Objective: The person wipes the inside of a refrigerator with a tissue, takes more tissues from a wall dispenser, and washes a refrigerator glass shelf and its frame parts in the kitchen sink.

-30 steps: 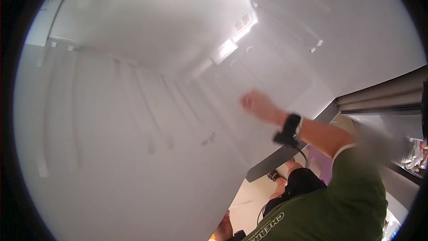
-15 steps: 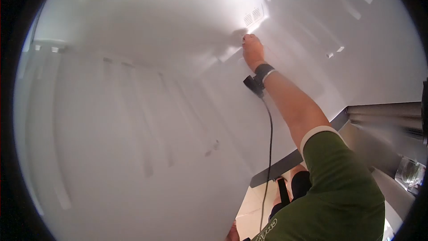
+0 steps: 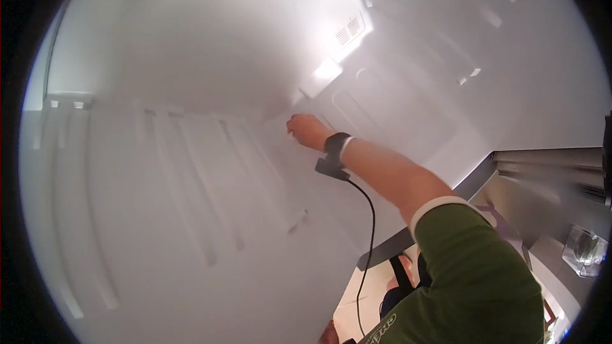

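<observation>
My right hand [image 3: 308, 131], fingers curled in, is against or just off the white inner wall [image 3: 268, 172] of what looks like a fridge. A small pale bit shows at the fingertips, too small to name. Around that wrist is a black band [image 3: 335, 146] with a dark block [image 3: 331, 169] and a black cable [image 3: 372, 223] hanging from it. My left hand [image 3: 329, 333] shows only as a sliver at the bottom edge, its fingers hidden. Above the right hand are a lit lamp [image 3: 327, 69] and a slotted vent [image 3: 349, 30].
Raised ribs [image 3: 191, 185] run along the lower wall, and small white pegs [image 3: 475, 72] stick out on the right wall. A dark edge strip [image 3: 390, 248] borders the opening. Outside it are pale floor tiles [image 3: 347, 309] and a clear container [image 3: 584, 251] at far right.
My right hand has moved down and left, from beside the vent and lamp to the wall below them. The cable swung left with it, and the view shifted slightly.
</observation>
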### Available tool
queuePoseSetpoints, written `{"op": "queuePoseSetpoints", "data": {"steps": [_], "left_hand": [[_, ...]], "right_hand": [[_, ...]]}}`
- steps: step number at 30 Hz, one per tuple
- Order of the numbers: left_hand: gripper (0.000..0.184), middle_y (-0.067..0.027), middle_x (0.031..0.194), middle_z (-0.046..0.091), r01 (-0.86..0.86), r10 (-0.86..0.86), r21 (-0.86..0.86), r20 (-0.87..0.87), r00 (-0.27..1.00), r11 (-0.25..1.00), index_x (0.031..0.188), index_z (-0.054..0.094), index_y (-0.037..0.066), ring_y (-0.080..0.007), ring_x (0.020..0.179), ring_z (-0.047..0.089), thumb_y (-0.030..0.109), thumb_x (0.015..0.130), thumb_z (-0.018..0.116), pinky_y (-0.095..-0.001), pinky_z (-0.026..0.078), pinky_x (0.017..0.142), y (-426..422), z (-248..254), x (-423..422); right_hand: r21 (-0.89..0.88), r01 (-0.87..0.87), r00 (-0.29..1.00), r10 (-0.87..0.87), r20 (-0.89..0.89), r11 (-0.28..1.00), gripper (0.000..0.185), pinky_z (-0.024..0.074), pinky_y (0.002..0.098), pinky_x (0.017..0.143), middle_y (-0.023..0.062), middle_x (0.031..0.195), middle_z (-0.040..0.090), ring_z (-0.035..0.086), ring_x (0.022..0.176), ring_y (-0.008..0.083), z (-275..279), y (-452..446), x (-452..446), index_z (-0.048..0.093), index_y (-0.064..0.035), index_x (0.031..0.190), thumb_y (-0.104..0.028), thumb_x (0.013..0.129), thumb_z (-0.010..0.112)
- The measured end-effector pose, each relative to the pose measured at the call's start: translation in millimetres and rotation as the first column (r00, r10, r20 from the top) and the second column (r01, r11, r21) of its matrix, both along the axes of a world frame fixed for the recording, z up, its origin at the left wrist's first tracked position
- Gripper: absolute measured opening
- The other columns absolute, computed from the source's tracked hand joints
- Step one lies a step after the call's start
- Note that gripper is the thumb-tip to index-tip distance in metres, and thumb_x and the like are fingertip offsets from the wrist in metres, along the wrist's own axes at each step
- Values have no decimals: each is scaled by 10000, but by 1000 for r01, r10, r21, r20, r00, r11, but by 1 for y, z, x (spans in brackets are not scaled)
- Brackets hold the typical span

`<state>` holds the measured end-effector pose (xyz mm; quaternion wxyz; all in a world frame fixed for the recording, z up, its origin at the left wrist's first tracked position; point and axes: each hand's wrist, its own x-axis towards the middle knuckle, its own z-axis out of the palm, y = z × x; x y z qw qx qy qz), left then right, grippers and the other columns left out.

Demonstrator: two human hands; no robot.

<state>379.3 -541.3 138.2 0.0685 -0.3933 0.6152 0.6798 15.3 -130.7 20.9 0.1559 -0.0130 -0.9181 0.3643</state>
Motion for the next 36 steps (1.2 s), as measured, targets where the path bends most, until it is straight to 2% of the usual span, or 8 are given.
{"op": "queuePoseSetpoints", "data": {"steps": [5,13,16,19,21,25,30,36], "left_hand": [[227,-97,1080,577,237,-220,206,-101,970,949,1069,565,34,-243,1004,516,179,894,568,-407,425,917,5,5,-11],[221,-66,1128,568,314,-268,318,-181,946,894,1083,565,62,-229,1022,507,198,910,541,-414,393,933,15,4,-16],[216,-65,1123,567,194,-158,332,-132,979,923,1074,565,61,-221,1017,500,206,919,527,-414,382,940,5,0,-14],[209,-68,1102,576,10,-7,85,-33,999,996,1065,570,63,-222,1006,500,207,919,526,-413,379,941,9,-3,-11],[200,-76,1079,586,112,-102,201,-58,993,973,1054,576,59,-225,982,511,196,916,532,-409,398,922,10,-3,-14],[196,-99,1056,596,-58,133,492,-120,984,869,1045,587,50,-237,948,532,180,902,555,-401,438,875,29,2,-17],[213,-105,1037,601,164,-135,219,-141,981,962,1039,592,40,-254,944,544,185,883,586,-398,456,852,43,18,-20],[256,-97,1096,574,194,-158,310,-136,978,931,1083,563,39,-245,978,529,188,877,597,-399,451,863,20,-8,-14]], "right_hand": [[-191,504,809,-538,-238,842,120,476,388,745,124,864,537,548,855,303,37,72,0,573,-39,861,-3,761,518],[453,195,980,-160,-114,870,85,504,350,724,106,862,578,578,853,257,2,63,0,618,-26,795,-55,748,554],[431,90,992,-121,44,898,87,504,364,732,117,860,600,600,813,282,14,63,3,638,-45,764,-61,751,553],[-61,-362,882,363,300,930,99,496,387,751,127,864,604,606,780,313,35,77,30,647,-67,767,-55,749,551],[-44,28,996,-24,87,999,149,477,416,766,140,897,594,583,854,323,20,96,37,632,-61,825,-15,749,513],[-17,705,705,-704,-89,709,206,473,414,785,171,921,549,546,914,337,10,166,27,619,-59,894,40,740,523],[481,671,599,-795,97,564,152,492,327,797,119,970,565,574,925,244,6,171,-8,624,-2,914,-67,818,526],[312,562,820,-564,-91,766,105,511,333,726,125,892,568,577,858,250,-13,146,-1,601,8,845,-44,805,519]]}}
